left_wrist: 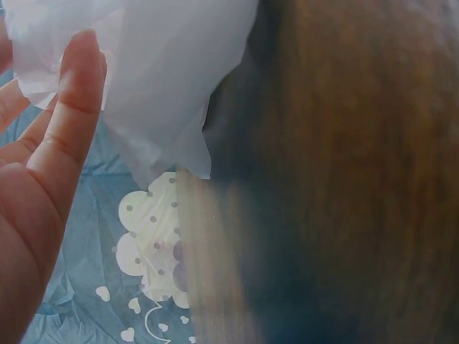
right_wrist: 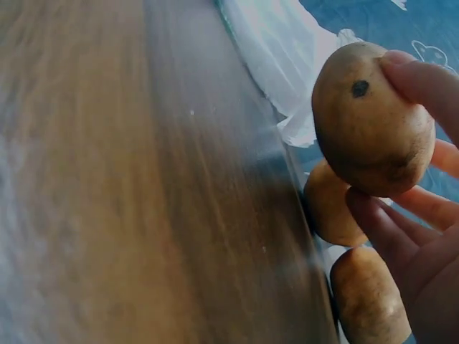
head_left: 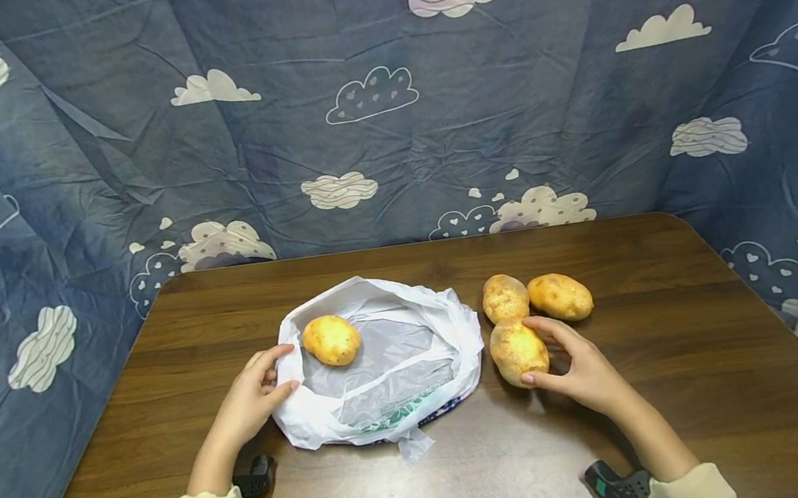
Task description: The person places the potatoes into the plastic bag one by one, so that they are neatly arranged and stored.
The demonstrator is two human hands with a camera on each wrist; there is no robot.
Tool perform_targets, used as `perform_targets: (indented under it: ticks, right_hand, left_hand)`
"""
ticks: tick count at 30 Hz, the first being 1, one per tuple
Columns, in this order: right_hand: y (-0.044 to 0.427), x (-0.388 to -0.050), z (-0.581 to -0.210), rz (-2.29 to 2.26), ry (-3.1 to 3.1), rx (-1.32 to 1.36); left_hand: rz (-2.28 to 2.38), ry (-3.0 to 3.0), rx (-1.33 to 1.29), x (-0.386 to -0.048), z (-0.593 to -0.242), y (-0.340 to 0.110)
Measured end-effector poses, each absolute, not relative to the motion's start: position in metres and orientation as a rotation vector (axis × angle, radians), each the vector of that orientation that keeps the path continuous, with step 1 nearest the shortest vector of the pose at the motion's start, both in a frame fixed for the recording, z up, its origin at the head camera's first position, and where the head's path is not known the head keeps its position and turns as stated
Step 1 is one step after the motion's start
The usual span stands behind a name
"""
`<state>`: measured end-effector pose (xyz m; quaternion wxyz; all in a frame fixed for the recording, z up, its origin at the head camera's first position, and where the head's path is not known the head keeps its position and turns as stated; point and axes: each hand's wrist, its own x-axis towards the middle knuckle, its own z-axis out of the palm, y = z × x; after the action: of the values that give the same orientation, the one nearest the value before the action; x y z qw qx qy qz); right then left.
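Note:
A white plastic bag [head_left: 461, 333] lies on the table with its mouth spread wide. One potato [head_left: 331, 340] is inside, at the bag's left. My left hand [head_left: 248, 399] holds the bag's left rim with thumb and fingers; in the left wrist view the thin plastic [left_wrist: 172, 64] partly hides some fingers. To the right of the bag my right hand [head_left: 585, 372] grips a potato [head_left: 519, 353] between thumb and fingers. A dark spot shows on this potato's skin in the right wrist view. Just beyond it rest a rounder potato [head_left: 505, 298] and a longer potato [head_left: 560, 297].
The brown wooden table [head_left: 432, 497] reaches back to a blue cloth [head_left: 386, 150] printed with clouds, which hangs behind and at both sides. Black wrist devices sit at both wrists, the left device [head_left: 255, 477] and the right device [head_left: 615, 483].

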<state>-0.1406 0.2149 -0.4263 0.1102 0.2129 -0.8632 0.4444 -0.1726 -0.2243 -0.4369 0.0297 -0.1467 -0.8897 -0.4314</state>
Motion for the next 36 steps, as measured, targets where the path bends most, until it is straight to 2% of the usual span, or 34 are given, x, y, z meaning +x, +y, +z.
perform_targets:
  ticks: [22, 36]
  right_hand:
    - [0.192, -0.162, -0.391, 1.274, -2.459, 0.802]
    - [0.153, -0.185, -0.362, 1.338, -2.438, 0.924]
  left_hand:
    - [-1.320, -2.735, -0.466, -0.172, -0.437, -0.225]
    - [-1.299, -2.725, -0.479, -0.173, -0.438, -0.225]
